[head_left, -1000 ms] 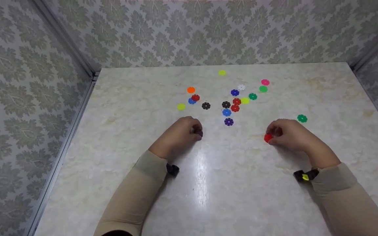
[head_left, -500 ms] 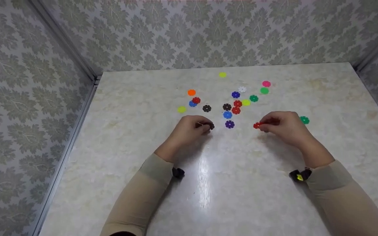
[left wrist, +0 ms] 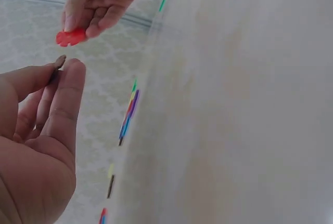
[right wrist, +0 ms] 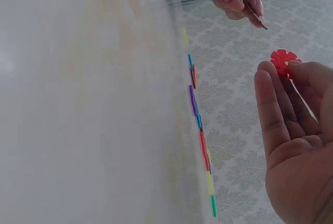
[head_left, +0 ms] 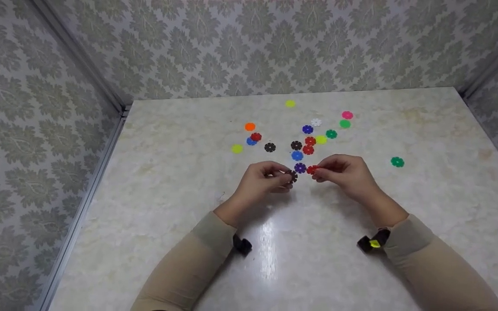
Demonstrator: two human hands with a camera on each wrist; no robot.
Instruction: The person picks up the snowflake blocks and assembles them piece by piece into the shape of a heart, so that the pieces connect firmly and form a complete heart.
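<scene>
Between thumb and fingers, my left hand (head_left: pixel 267 178) pinches a dark brown notched disc (head_left: pixel 293 176), shaped like a small flower; it shows nearly edge-on in the left wrist view. My right hand (head_left: pixel 347 175) pinches a red notched disc (head_left: pixel 312 169), whose petal-like rim shows clearly in the right wrist view (right wrist: pixel 282 61). Both discs are held above the table, close together with a small gap between them. Past that gap lies a purple disc (head_left: pixel 300 168) on the table.
Several flat discs lie beyond the hands, among them a blue disc (head_left: pixel 297 155), a black disc (head_left: pixel 269 147) and an orange disc (head_left: pixel 250 126). A green disc (head_left: pixel 397 162) sits apart on the right. Patterned wall panels (head_left: pixel 257 52) border the marbled table (head_left: pixel 167 172).
Both hands have moved toward each other, bringing the brown disc right and the red disc left. The red disc has turned and come off the table area near the green disc.
</scene>
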